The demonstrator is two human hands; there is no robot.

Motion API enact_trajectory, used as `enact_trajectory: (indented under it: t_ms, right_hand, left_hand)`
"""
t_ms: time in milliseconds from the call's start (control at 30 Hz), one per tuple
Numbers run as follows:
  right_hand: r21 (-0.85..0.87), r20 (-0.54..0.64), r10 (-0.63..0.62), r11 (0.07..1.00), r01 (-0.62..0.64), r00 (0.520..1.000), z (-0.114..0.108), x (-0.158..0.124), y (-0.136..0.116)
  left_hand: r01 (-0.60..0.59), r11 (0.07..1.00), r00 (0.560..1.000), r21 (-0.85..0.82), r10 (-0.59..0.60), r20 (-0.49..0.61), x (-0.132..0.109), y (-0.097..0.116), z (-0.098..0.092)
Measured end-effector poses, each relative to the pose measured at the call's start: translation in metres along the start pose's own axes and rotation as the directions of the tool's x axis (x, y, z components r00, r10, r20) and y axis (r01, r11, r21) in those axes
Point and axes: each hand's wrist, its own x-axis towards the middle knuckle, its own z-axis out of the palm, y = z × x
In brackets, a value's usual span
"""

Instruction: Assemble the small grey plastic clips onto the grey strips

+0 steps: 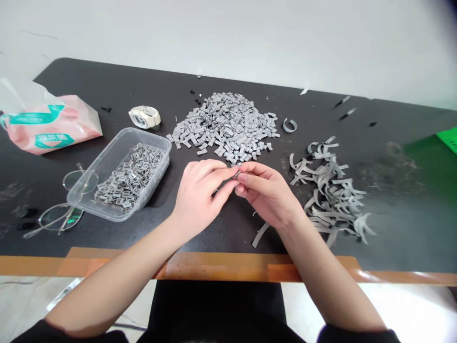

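Observation:
My left hand (200,193) and my right hand (266,190) meet fingertip to fingertip over the table, just in front of a heap of small grey pieces (224,124). Pinched between them is a small metallic piece (237,175), mostly covered by the fingers, so its exact shape is hard to make out. To the left, a clear plastic container (121,216) holds many small metal buckle-like clips (130,178). Right of my right hand lies a loose pile of curved grey strips (332,190). One grey strip (260,235) rests under my right wrist.
A pink tissue pack (71,125) stands at the far left, with eyeglasses (60,216) partly behind the container. A white wristwatch (144,117) and a curled grey strip (289,125) flank the heap. The black table (403,228) has a brown front edge (221,266). Something green (448,139) is at the right.

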Motion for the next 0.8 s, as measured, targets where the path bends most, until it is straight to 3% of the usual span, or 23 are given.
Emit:
enact_trajectory:
  t_ms: [300,533,800]
  right_hand:
    - [-0.025,-0.015,-0.057,0.998,0.057,0.998,0.0028,0.0028,0.0052]
    - [-0.055,-0.011,-0.104,0.993,0.103,0.995,0.0035,0.0023,0.0091]
    - [-0.064,-0.027,-0.114,0.992,0.112,0.993,0.0032,0.0020,0.0055]
  left_hand:
    - [-0.108,0.988,0.992,0.114,0.114,-0.048,-0.0007,-0.0007,0.0026]
    - [-0.090,0.995,0.995,0.042,0.092,-0.044,-0.0013,-0.0015,0.0040]
    - [0.022,1.000,1.000,0.004,-0.022,-0.016,-0.0002,0.0013,0.0005]
